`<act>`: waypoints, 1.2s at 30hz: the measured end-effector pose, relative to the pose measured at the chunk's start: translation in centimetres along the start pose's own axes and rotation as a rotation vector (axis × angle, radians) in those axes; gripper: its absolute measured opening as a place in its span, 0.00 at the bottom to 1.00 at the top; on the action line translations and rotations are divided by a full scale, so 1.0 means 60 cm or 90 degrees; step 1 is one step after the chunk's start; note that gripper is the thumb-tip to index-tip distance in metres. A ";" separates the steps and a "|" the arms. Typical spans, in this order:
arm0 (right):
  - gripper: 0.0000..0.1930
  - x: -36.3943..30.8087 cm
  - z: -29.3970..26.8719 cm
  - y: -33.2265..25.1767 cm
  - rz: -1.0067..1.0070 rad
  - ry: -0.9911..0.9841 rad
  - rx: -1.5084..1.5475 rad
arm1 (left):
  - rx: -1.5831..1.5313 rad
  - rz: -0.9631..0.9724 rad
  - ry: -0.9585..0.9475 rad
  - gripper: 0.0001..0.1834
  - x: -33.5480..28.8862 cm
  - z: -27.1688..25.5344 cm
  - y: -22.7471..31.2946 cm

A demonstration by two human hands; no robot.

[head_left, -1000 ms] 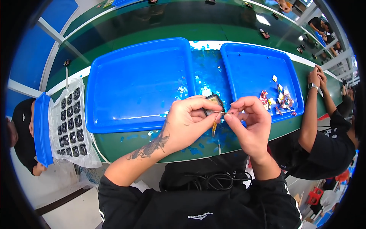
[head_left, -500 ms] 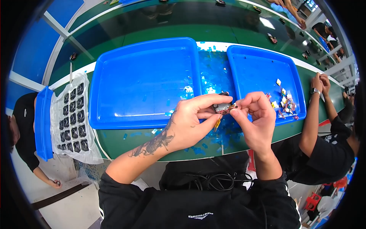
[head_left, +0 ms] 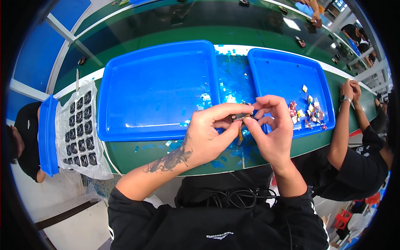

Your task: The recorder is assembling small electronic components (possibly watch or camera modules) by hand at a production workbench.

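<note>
Both hands meet over the gap between two blue trays. My left hand (head_left: 210, 129) is closed on a small dark electronic assembly (head_left: 238, 117), pinched between thumb and fingers. From it hangs a narrow yellow-orange strip (head_left: 240, 136). My right hand (head_left: 273, 127) has its thumb and fingertips pressed against the right end of the same assembly. The fingers cover much of the piece, so its details are hidden. Small parts with white and yellow pieces and red wires (head_left: 310, 110) lie in the right tray, beyond my right hand.
The large left tray (head_left: 156, 137) and smaller right tray (head_left: 291, 54) stand on the green bench (head_left: 146, 160). Blue film scraps (head_left: 233, 68) litter the gap. A plastic tray of round black parts (head_left: 81, 129) lies left. Co-workers sit on both sides; a conveyor (head_left: 166, 33) runs behind.
My right hand has shifted slightly left and up, closer to my left fingers. The assembly has tilted, so its silvery face shows less. Items on the conveyor have moved slightly right.
</note>
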State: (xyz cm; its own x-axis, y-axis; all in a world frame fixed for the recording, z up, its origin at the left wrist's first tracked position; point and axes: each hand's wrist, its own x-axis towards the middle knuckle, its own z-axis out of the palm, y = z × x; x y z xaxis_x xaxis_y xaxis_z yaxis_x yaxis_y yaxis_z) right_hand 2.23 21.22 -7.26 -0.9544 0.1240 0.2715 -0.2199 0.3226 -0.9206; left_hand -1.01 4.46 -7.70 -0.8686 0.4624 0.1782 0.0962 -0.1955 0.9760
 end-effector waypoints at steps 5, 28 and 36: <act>0.20 0.000 0.004 0.004 0.006 -0.047 0.072 | -0.060 -0.067 -0.010 0.24 0.009 -0.004 0.004; 0.25 0.486 0.068 0.144 0.190 -0.054 -0.218 | 0.158 0.591 0.076 0.11 -0.131 -0.116 0.229; 0.27 0.503 0.013 0.185 0.219 -0.037 -0.322 | 0.311 0.517 0.088 0.12 -0.191 -0.079 0.345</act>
State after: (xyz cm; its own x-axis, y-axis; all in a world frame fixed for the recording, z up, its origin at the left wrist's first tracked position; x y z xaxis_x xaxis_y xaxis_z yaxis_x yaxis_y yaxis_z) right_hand -29.16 27.79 -9.50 -0.9663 0.2531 -0.0467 0.2121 0.6804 -0.7014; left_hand 8.65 -9.01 9.89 -0.4939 0.2318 0.8380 0.8596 -0.0151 0.5108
